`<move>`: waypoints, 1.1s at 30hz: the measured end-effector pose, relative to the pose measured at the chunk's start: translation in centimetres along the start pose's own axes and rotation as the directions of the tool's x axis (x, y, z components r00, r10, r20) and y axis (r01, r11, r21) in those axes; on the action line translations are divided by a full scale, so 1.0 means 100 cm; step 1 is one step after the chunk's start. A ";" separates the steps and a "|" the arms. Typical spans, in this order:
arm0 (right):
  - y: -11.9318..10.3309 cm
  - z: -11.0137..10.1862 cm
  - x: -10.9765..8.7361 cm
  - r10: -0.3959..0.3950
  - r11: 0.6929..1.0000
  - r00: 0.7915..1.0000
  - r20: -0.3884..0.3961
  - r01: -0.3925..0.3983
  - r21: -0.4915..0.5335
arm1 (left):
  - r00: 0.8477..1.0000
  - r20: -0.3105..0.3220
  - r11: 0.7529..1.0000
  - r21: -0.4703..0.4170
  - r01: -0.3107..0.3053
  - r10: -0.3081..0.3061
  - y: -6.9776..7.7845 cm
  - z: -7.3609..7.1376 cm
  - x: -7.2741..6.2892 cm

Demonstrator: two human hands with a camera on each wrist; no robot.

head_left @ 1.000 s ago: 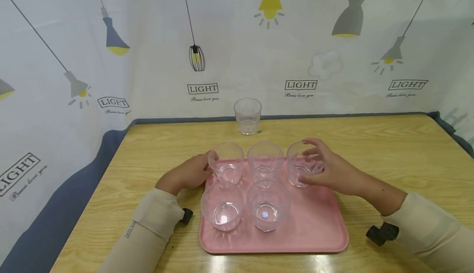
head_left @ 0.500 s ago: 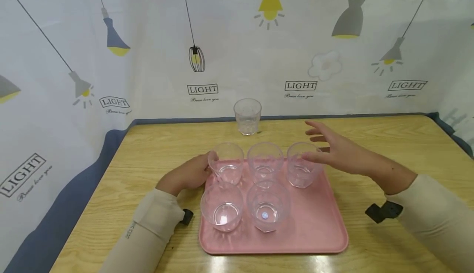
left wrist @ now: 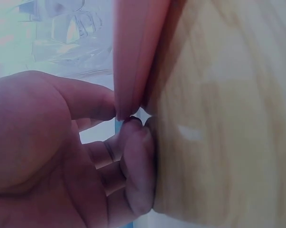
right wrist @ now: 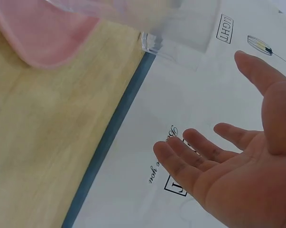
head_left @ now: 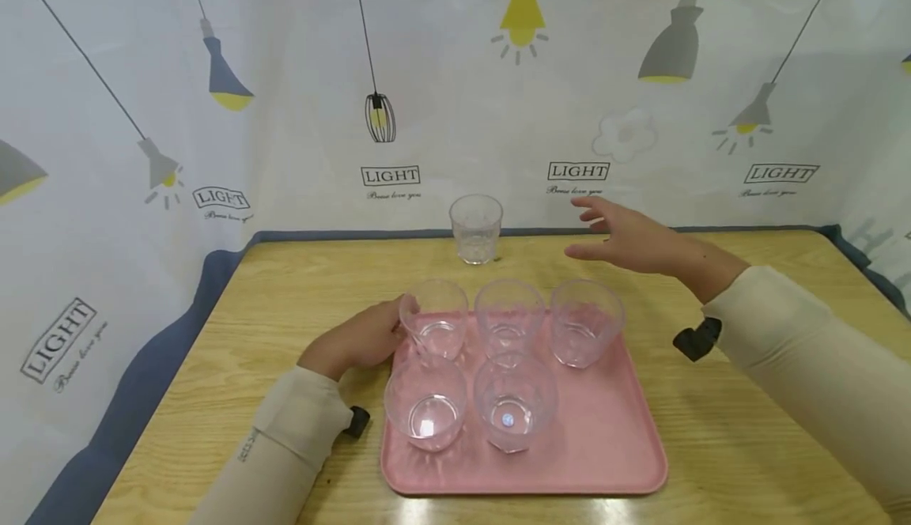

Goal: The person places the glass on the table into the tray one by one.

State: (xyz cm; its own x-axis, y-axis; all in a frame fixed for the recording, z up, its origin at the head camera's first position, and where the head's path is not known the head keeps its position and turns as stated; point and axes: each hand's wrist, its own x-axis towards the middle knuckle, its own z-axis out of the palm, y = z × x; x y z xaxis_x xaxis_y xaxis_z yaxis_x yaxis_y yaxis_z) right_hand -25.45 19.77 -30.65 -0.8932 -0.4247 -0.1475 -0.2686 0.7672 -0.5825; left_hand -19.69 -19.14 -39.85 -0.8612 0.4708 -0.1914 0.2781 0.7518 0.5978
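Note:
My left hand (head_left: pixel 358 338) is at the left rim of the pink tray (head_left: pixel 598 446). In the left wrist view its thumb touches the tray's rim (left wrist: pixel 135 52), and the curled fingers hold the edge from the table side. Clear tumblers stand upright on the tray, three in the back row, the right one (head_left: pixel 585 327) among them, and two in front, including the left tumbler (head_left: pixel 427 406). My right hand (head_left: pixel 626 236) is in the air beyond the tray's back right corner, fingers spread, holding nothing. Another clear tumbler (head_left: pixel 476 231) stands at the table's back edge, left of that hand.
The wooden table (head_left: pixel 769 296) runs along both sides of the tray. Behind it hangs a white cloth (head_left: pixel 299 98) printed with lamps, and a dark blue band (head_left: pixel 320 235) follows the table's back edge. The tray's front right part is bare pink surface.
My right hand has let go of the back right tumbler on the tray and moved up and away toward the table's back. The left hand has stayed at the tray's rim.

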 end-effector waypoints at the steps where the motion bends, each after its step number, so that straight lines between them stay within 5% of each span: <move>1: -0.002 -0.002 0.003 0.001 1.000 1.000 0.000 -0.001 -0.012 | 1.000 0.002 1.000 0.000 -0.001 0.001 0.000 0.000 0.000; 10: -0.018 -0.009 0.029 0.000 0.997 1.000 0.007 0.000 -0.073 | 0.999 -0.010 0.999 0.014 -0.039 0.039 0.002 -0.001 0.000; 33: -0.045 -0.010 0.072 0.022 0.988 0.994 0.103 -0.006 -0.153 | 1.000 -0.012 1.000 -0.008 -0.022 0.022 0.000 0.002 0.003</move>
State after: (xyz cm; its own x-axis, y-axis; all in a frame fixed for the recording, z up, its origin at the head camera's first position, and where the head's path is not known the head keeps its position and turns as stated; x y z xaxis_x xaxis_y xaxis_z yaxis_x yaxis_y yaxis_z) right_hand -31.03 13.75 -28.27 -0.8573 -0.4545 -0.2417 -0.3147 0.8343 -0.4528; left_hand -19.86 -18.92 -40.01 -0.8599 0.4819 -0.1686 0.2939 0.7373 0.6083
